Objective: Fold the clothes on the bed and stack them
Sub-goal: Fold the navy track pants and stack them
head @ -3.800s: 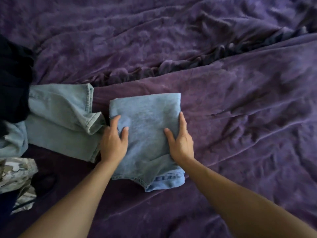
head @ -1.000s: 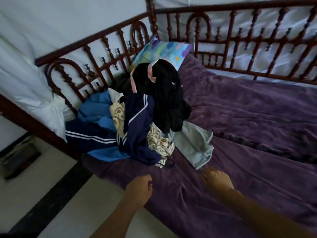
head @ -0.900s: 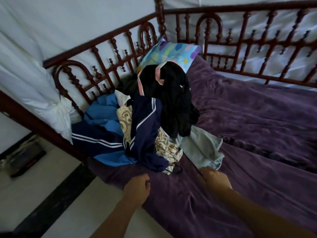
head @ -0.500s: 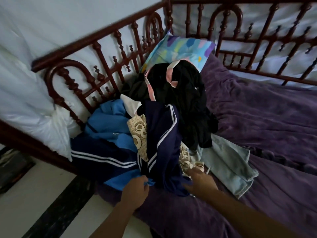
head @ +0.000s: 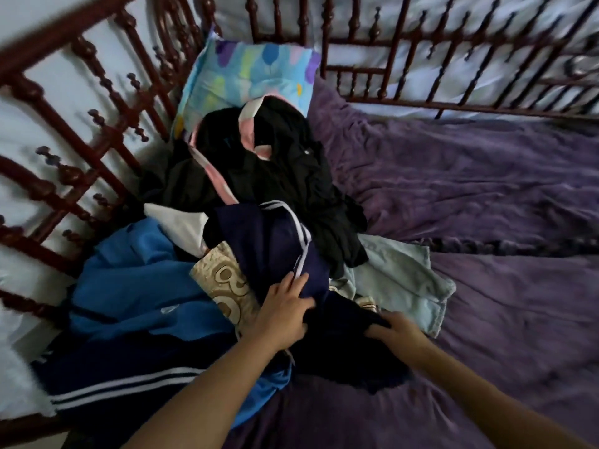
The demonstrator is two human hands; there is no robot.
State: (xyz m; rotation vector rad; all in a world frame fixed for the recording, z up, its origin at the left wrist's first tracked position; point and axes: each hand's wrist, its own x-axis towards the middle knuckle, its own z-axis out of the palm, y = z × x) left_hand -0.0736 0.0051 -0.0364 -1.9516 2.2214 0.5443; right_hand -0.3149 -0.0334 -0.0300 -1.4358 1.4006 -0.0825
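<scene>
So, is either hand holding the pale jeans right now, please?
No, the left hand and right hand both grip the navy striped garment, while the pale jeans lie beside them.

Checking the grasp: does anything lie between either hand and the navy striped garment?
Nothing visible does. The left hand and right hand both touch the navy garment; no other clothing covers it there.

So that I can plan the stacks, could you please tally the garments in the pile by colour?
black garment: 1
navy garment: 1
bright blue jacket: 1
beige patterned cloth: 1
pale denim piece: 1
Total: 5. I cannot tell whether the white patch is a separate piece.
</scene>
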